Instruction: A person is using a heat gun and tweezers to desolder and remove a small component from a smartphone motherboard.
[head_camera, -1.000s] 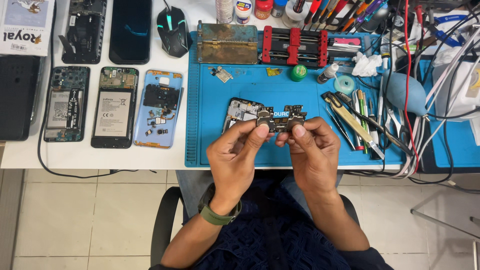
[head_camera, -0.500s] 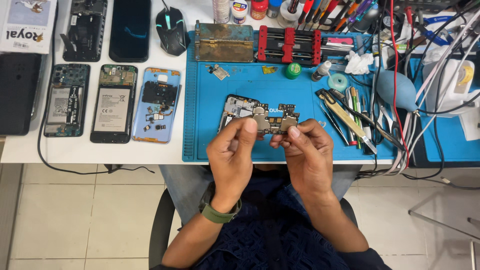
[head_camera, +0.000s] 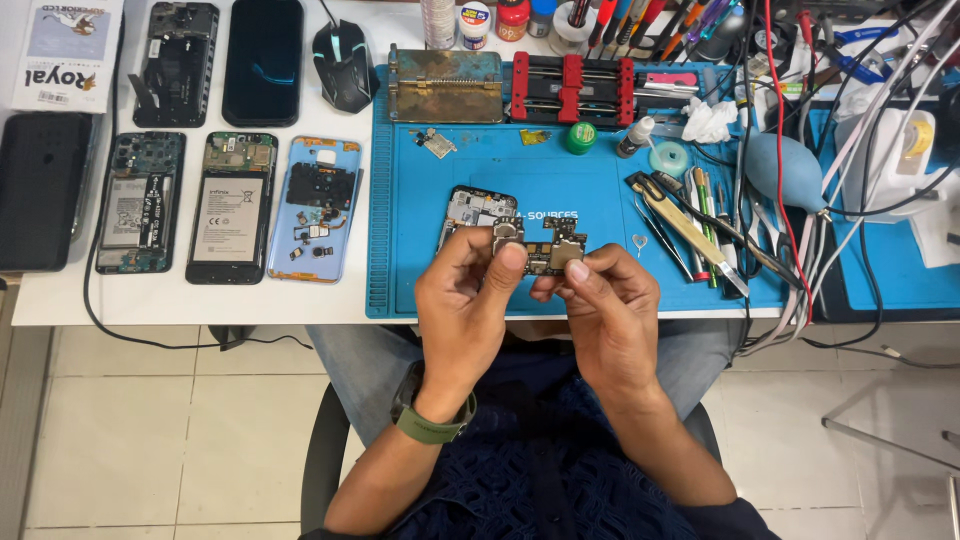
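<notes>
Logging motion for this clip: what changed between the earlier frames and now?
Both hands, left hand and right hand, drew the circuit board back from over the blue mat toward the person, near the mat's front edge, with the fingers closed tighter around it. Nothing was picked up or let go. The opened phones, mouse and tools lie as before.

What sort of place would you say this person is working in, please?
Most likely a phone repair bench: opened phones lie beside a blue work mat, tweezers lie ready, and both hands hold a circuit board.
</notes>
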